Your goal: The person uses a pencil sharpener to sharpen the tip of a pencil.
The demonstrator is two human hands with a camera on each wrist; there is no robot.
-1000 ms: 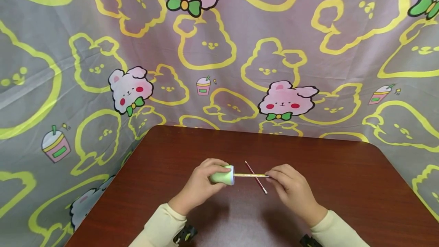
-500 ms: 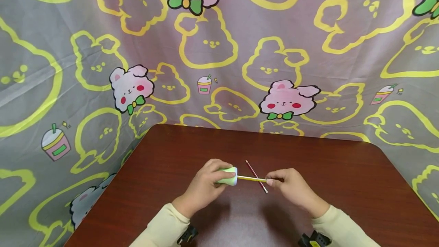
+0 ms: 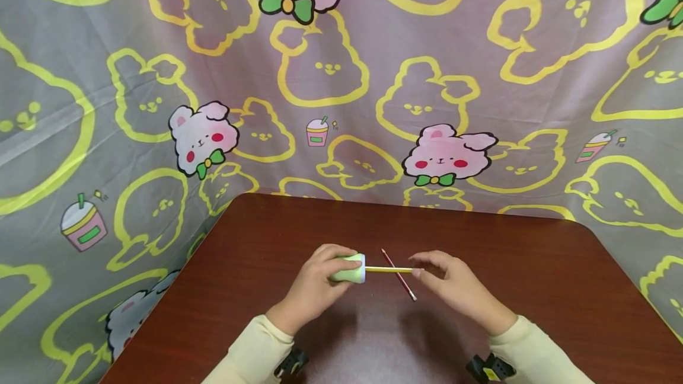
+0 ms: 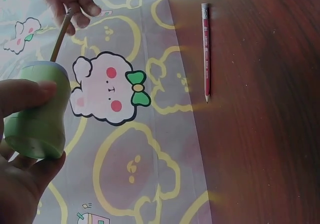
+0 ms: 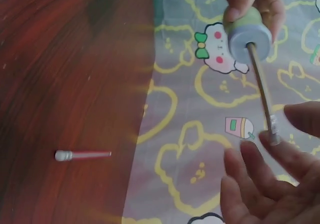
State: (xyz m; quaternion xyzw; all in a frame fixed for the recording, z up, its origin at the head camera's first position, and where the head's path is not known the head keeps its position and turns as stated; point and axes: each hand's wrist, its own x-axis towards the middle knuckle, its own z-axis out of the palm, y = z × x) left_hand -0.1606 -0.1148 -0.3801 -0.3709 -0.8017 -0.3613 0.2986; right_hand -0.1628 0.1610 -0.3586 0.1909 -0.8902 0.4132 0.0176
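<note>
My left hand (image 3: 312, 286) grips a pale green pencil sharpener (image 3: 352, 275) with a lilac rim, held sideways above the table. A yellow pencil (image 3: 389, 269) sticks out of the hole in its end and points toward my right hand (image 3: 456, 286). In the right wrist view the pencil's silver end (image 5: 274, 129) lies between the thumb and forefinger, close by the forefinger's tip; the thumb stands apart from it and the other fingers are spread. The pencil's other end is hidden inside the sharpener.
A red pencil (image 3: 405, 285) with a white eraser end lies slantwise on the dark brown table (image 3: 299, 224), behind the yellow one. A patterned cloth (image 3: 352, 153) with cartoon rabbits hangs along the table's back and left edges.
My right hand has gone from pinching the yellow pencil's end, turning it, to loosened, spread fingers. The left hand and sharpener have shifted only slightly.
</note>
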